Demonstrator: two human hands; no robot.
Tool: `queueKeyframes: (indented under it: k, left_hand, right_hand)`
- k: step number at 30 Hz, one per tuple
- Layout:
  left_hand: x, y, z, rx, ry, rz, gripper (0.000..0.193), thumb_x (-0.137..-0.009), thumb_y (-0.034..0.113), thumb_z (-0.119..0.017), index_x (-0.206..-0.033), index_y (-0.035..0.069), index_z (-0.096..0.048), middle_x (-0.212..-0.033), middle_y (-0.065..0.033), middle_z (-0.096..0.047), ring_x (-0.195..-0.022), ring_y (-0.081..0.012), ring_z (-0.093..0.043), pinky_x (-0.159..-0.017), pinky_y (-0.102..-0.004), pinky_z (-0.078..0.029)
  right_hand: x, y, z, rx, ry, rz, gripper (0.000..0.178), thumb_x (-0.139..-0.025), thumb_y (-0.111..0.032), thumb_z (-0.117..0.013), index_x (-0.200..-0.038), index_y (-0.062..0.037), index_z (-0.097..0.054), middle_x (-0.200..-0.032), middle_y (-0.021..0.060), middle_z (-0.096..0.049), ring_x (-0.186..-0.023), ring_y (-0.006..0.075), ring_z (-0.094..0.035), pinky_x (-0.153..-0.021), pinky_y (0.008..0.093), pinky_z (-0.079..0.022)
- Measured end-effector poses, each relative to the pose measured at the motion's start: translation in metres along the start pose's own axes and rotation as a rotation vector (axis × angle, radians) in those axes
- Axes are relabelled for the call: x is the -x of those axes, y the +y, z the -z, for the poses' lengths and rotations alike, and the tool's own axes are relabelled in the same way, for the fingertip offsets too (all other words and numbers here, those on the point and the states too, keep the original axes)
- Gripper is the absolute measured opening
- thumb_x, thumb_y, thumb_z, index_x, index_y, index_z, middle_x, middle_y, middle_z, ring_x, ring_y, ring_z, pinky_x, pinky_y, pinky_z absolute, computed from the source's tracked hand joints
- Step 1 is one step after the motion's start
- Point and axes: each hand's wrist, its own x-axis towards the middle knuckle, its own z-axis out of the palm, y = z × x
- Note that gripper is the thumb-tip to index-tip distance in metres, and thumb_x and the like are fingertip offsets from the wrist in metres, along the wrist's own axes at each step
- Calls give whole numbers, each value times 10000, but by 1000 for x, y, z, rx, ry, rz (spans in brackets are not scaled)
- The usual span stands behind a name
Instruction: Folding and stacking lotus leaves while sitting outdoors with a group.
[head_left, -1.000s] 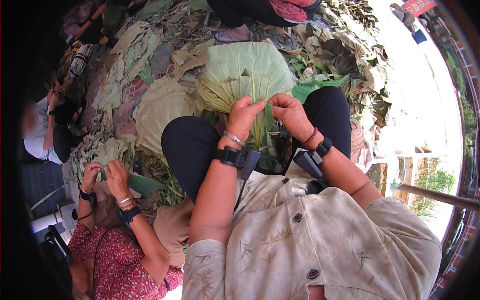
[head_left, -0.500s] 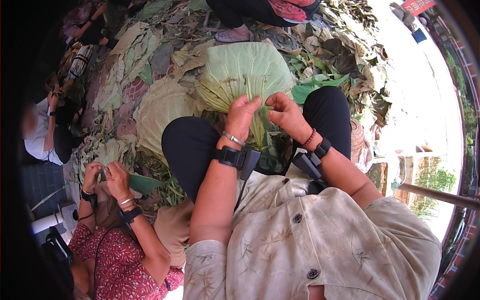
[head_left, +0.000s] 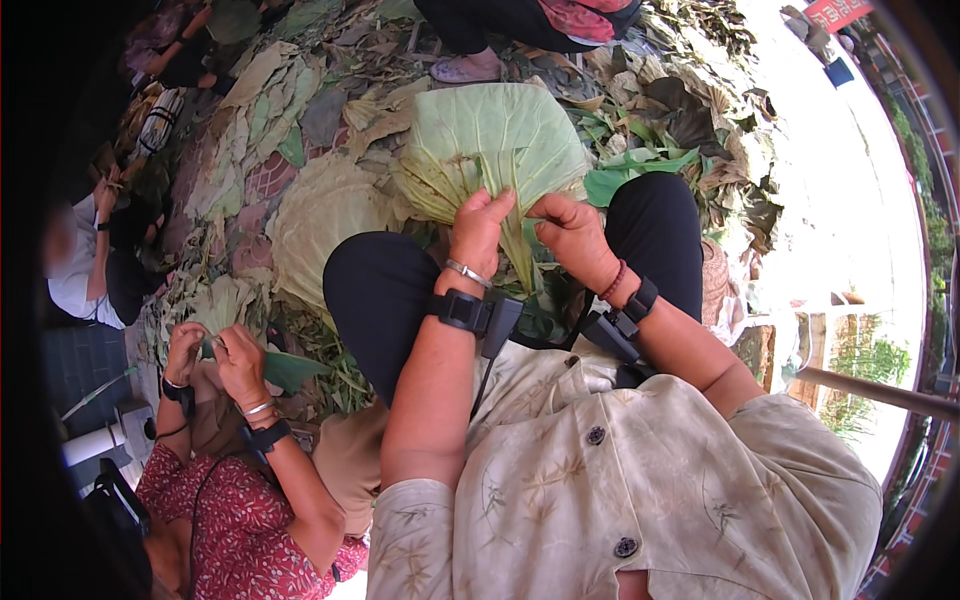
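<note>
A big pale green lotus leaf, with veins fanning out and some brown speckling at its lower left, spreads in front of my knees. Its lower part gathers into a narrow folded tail between my hands. My left hand pinches this gathered part, thumb on top. Just to the right of the fold, my right hand has its fingers curled and pressed together. Whatever lies between those fingertips is hidden.
Dry brown leaves cover the ground, with greener leaves by my right knee. At left, a co-worker's hands hold a leaf piece. Another person's shoe is beyond my leaf. A pole juts in at right.
My right hand has shifted slightly left and up, with its fingers more curled. A darker green flap beside its thumb no longer shows. My left thumb has moved slightly left on the leaf.
</note>
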Motion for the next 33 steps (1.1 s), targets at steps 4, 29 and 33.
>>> queueKeyframes:
  k: [4,29,33]
  left_hand:
    - [-10,6,10,101,55,-2,163,-851,144,-555,-955,19,-562,-896,-47,-593,-779,-116,-551,-699,-250,-435]
    - [0,17,5,-365,-109,206,259,-847,338,-557,-949,100,-561,-847,12,-574,-750,-82,-532,-643,-218,-406]
    - [-3,24,7,19,-119,153,306,-861,336,-536,-1030,80,-530,-992,-29,-580,-861,-131,-556,-727,-282,-440]
  right_hand:
    - [-1,1,2,-116,-196,53,102,-700,21,-561,-797,-5,-582,-657,32,-565,-619,70,-505,-587,231,-429]
    - [-23,7,13,-670,-51,-335,105,-770,-41,-614,-873,-33,-636,-785,-22,-608,-673,55,-514,-609,217,-416]
    - [-19,20,12,-610,-152,-328,110,-766,-47,-618,-873,-33,-640,-767,-23,-608,-656,49,-511,-590,215,-417]
